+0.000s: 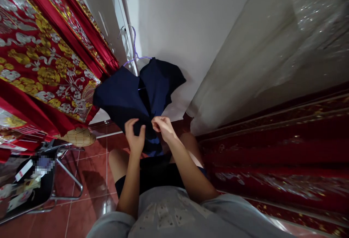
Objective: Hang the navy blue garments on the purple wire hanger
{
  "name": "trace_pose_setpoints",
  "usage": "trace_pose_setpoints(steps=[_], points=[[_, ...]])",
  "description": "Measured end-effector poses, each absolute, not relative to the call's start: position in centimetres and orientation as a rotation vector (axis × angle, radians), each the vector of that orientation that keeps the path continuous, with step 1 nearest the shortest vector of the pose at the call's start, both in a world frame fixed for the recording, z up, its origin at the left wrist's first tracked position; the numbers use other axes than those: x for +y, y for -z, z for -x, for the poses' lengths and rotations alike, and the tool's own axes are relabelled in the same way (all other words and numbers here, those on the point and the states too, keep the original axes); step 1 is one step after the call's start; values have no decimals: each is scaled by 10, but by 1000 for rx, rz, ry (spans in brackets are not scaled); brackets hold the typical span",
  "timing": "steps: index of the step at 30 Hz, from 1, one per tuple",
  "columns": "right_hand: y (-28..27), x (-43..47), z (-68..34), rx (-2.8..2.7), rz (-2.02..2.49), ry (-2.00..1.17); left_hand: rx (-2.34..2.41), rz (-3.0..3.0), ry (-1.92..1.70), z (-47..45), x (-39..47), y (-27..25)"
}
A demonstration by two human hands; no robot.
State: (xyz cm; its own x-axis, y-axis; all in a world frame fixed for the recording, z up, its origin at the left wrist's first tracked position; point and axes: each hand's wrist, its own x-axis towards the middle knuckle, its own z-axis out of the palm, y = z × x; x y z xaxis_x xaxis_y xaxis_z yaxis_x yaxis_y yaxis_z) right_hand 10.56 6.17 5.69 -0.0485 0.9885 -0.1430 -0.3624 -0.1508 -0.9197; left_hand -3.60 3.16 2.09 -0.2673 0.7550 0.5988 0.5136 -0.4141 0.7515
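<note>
My left hand point(135, 136) spreads at the near part of a navy cloth garment point(117, 87) on a thin purple hanger point(134, 45); my right hand point(163, 126) curls, pinching cloth or not, I can't tell.

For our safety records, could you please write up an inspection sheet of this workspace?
Surface: red tiled floor
Job's things: dark blue garment on a purple hanger
Clutter: assorted items on a black chair, at left
Hands: left hand open at the garment; right hand with fingers curled at its front, grip unclear
Cables: nothing seen
Surroundings: white wall ahead, red patterned fabric at left, translucent sheeting at right
</note>
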Motion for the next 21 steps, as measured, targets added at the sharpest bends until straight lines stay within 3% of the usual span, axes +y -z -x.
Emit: trace_pose_setpoints(steps=[2, 8, 17, 21], points=[[-59, 58, -100, -892, 1035, -1501, 1402, -1767, -1554, 22, 35, -14], [-67, 62, -97, -838, 986, -1391, 1350, -1655, -1493, 7, 49, -14], [-181, 156, -99, -779, 737, -1294, 1445, -1856, -1397, 20, 59, -7], [-189, 151, -93, -900, 740, -1268, 1347, -1923, -1337, 23, 66, -20]])
